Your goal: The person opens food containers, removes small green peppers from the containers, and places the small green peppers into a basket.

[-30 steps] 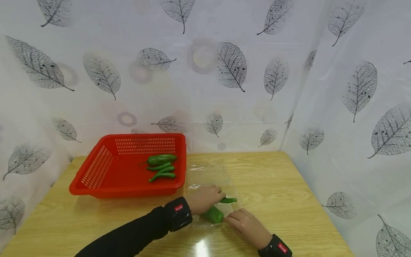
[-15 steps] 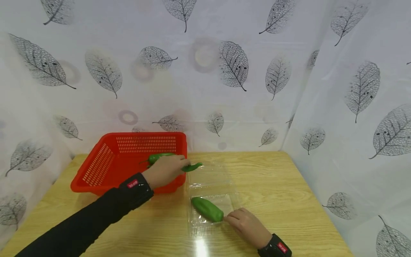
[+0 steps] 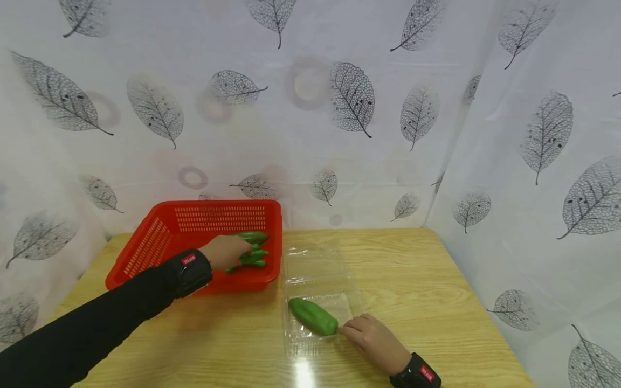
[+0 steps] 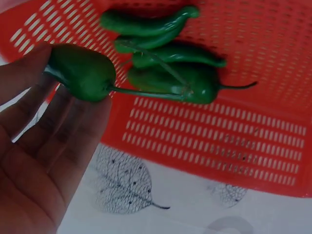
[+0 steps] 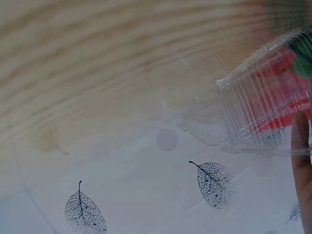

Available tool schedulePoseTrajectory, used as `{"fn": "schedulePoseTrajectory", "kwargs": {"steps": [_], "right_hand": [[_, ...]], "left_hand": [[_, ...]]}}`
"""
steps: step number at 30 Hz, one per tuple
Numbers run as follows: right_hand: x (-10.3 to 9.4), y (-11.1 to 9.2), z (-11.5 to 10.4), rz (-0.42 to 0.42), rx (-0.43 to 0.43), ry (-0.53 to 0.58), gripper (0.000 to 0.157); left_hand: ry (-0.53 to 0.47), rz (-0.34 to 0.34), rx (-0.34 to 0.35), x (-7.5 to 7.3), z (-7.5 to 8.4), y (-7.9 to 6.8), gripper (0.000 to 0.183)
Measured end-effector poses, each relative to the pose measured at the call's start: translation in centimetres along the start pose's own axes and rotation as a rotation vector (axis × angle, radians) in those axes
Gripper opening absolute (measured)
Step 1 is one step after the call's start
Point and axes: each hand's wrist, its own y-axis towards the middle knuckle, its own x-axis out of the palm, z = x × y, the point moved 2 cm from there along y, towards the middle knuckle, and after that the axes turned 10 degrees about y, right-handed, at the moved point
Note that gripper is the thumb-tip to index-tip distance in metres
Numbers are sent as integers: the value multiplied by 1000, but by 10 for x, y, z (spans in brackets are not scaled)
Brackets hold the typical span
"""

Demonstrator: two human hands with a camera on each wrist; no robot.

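Note:
In the left wrist view, my left hand pinches a green chili pepper between thumb and fingers, its long stem pointing away. Seen from the head, this left hand is inside the red basket, by several other green peppers. A clear plastic box lies with its lid folded back on the table, a large green pepper slanting across it. My right hand holds the box's near right corner. The right wrist view shows one finger against the ribbed box wall.
The wooden table runs back to a white curtain printed with leaves. The basket's right side stands close to the box's opened lid.
My left hand has carried a chili pepper from over the plastic box, leftward and back, down into the red basket. The right hand stays at the box corner.

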Motion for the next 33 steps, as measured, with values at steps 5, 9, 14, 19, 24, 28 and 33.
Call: {"fn": "schedulePoseTrajectory", "kwargs": {"steps": [5,9,14,19,24,28,33], "right_hand": [[0,0,0,0,-4,0,24],[-1,0,0,1,-4,-1,24],[-2,0,-1,4,-4,-2,24],[-3,1,-2,17,-26,-8,23],[-4,2,-1,31,-36,-9,24],[-4,2,-1,23,-27,-2,24],[-3,1,-1,5,-9,-3,24]], "left_hand": [[107,1,99,22,-4,14,14],[138,5,116,33,-4,25,16],[143,-44,116,34,-1,34,18],[164,-33,155,44,-6,38,20],[186,10,188,52,-8,40,16],[188,-22,157,53,-6,40,10],[205,-21,147,53,-2,39,15]]}}
